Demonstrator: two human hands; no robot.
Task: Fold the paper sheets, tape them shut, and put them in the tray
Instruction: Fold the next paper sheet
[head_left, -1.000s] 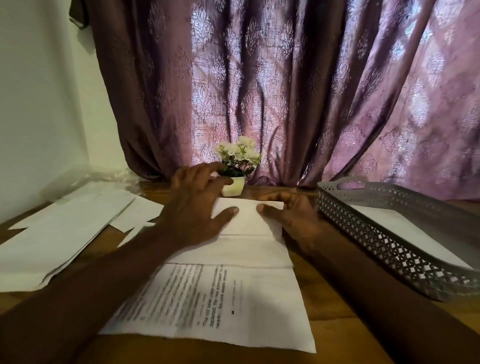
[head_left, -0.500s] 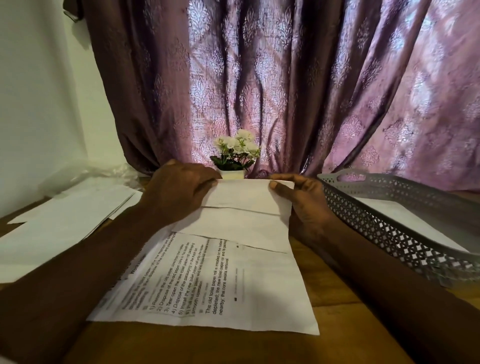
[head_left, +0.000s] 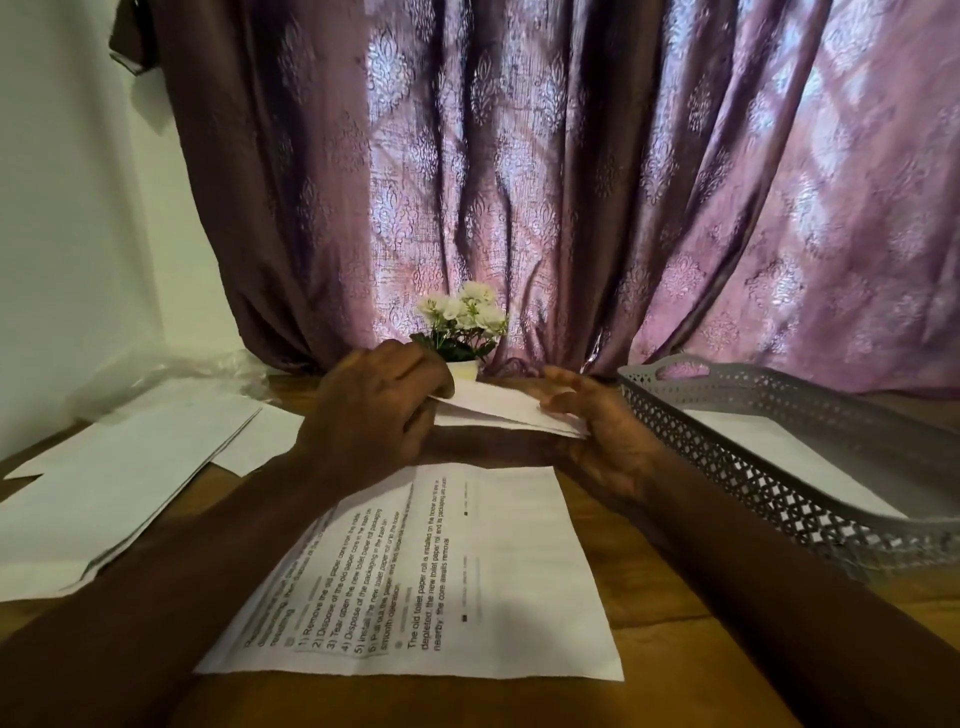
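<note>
- Folded sheet (head_left: 498, 408) sat mid-frame, held just clear of the bench (head_left: 675, 649) and slightly tilted, with its right end lower.
- Left hand (head_left: 374, 415) was curled round the sheet's left end. Right hand (head_left: 602, 431) pinched the right end, thumb on top, other fingers loosely arched above it.
- Key relation: the sheet's long axis ran left-right across the frame, spanning both hands. Tray (head_left: 727, 457) was at mid-right, just beside the right hand, so that hand was the nearer one for the drop.
- Sheet looked white, blank on the visible face, folded to a narrow strip, with layered edges showing along the near side. Couldn't see any tape on it.
- No tape roll in view, so my guess is the taping step was still open.
- Tray already held one white sheet (head_left: 779, 452) lying flat.
- Printed sheet (head_left: 467, 571) lay flat on the bench at lower centre, unfolded. More loose sheets (head_left: 130, 467) were at mid-left.
</note>
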